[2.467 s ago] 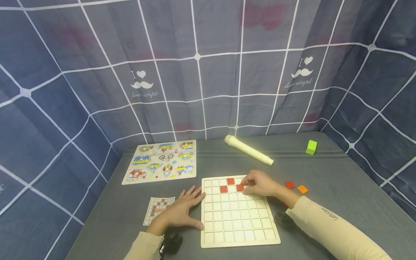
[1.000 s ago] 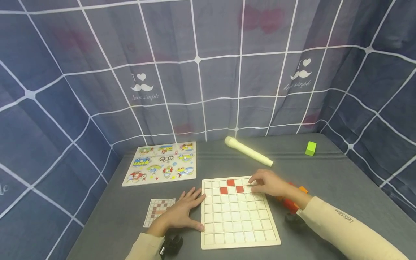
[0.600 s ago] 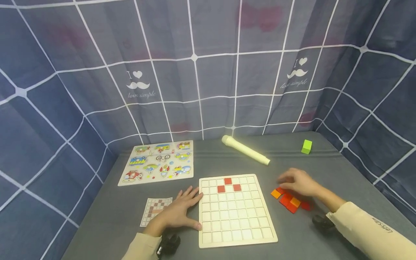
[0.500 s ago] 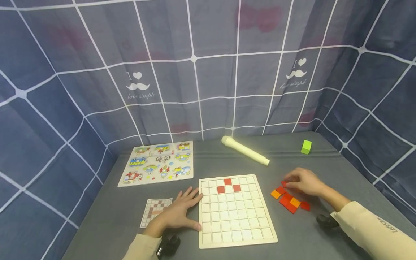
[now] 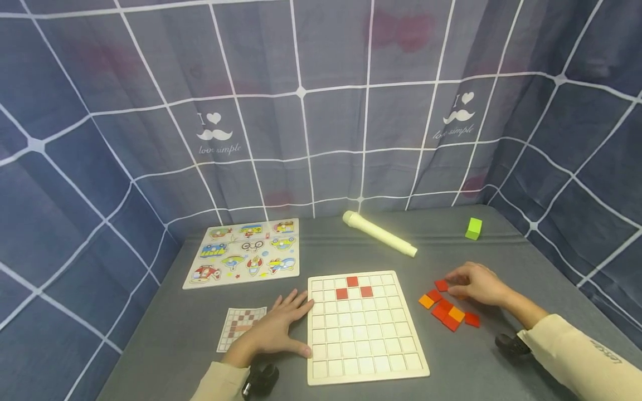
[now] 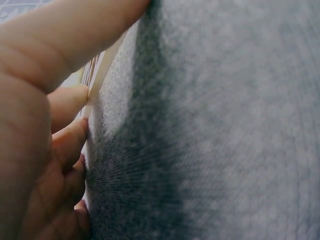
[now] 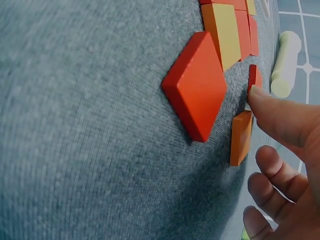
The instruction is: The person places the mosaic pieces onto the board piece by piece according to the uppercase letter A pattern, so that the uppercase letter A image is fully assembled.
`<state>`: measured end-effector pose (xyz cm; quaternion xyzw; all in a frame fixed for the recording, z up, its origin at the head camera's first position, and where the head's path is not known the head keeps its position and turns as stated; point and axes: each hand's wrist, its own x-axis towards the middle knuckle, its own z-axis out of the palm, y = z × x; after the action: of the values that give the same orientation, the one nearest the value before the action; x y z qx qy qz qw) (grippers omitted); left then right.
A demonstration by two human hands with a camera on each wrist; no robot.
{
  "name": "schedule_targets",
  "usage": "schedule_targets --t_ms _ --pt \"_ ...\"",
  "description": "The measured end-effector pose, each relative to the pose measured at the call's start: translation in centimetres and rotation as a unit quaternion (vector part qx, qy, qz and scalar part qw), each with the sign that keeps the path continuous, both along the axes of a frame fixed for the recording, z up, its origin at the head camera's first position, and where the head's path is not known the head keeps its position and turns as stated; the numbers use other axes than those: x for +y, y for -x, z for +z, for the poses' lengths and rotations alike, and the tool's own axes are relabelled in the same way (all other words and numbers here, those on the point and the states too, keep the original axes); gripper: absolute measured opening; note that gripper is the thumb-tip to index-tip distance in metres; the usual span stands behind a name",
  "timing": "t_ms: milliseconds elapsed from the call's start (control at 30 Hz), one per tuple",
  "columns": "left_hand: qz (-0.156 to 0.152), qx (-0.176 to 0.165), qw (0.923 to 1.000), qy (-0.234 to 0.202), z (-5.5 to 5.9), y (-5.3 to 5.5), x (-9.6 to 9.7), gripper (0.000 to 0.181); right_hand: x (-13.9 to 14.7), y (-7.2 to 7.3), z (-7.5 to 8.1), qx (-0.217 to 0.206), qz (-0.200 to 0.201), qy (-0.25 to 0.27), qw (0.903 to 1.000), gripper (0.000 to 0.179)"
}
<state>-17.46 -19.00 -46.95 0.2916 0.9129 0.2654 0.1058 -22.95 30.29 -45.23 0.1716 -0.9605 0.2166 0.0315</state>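
A pale wooden grid board (image 5: 371, 334) lies flat, with red square tiles (image 5: 353, 282) set in a few cells near its far side. My left hand (image 5: 278, 328) is spread along the board's left edge, fingertips and thumb touching it. In the left wrist view, the fingers (image 6: 67, 145) meet the board's thin side. My right hand (image 5: 478, 284) is at the loose tiles, thumb and index finger by the right side of a flat red tile (image 5: 441, 285). In the right wrist view the thumb overlaps that tile (image 7: 254, 77); no grip on it shows. An orange tile (image 7: 241, 137) lies beneath the hand.
More red and orange tiles (image 5: 448, 314) lie right of the board. A printed grid card (image 5: 234, 320) is partly under my left wrist. Farther back are a vehicle picture puzzle (image 5: 246, 253), a cream microphone-shaped stick (image 5: 381, 234) and a green block (image 5: 473, 228).
My right hand has left the board's upper right and moved right to the loose tiles, then slid slightly further right, uncovering a red tile. The left hand stays at the board's edge.
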Motion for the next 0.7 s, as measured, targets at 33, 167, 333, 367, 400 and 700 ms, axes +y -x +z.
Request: schedule_targets --t_ms 33,167,333,367,400,700 --pt "-0.001 -0.001 1.0000 0.000 0.02 -0.01 -0.01 0.107 -0.06 -0.01 0.01 -0.001 0.001 0.000 1.0000 0.033" --pt "-0.002 0.000 1.0000 0.005 0.07 -0.03 -0.03 0.106 -0.23 0.03 0.01 -0.006 0.006 -0.005 0.9999 0.037" --pt "0.000 -0.001 1.0000 0.004 -0.04 0.00 -0.01 0.106 -0.35 0.13 -0.06 -0.011 0.003 -0.013 0.9999 0.038" --pt "0.001 -0.001 1.0000 0.004 -0.06 0.00 -0.01 0.107 -0.36 0.15 -0.08 -0.011 0.003 -0.013 0.9998 0.037" --pt "0.002 0.000 1.0000 0.004 -0.07 -0.01 -0.02 0.107 -0.37 0.17 -0.10 -0.011 0.002 -0.013 0.9998 0.037" --pt "0.005 -0.002 1.0000 0.005 0.07 -0.07 0.03 0.106 -0.30 0.16 -0.53 -0.007 0.003 -0.009 0.9999 0.035"
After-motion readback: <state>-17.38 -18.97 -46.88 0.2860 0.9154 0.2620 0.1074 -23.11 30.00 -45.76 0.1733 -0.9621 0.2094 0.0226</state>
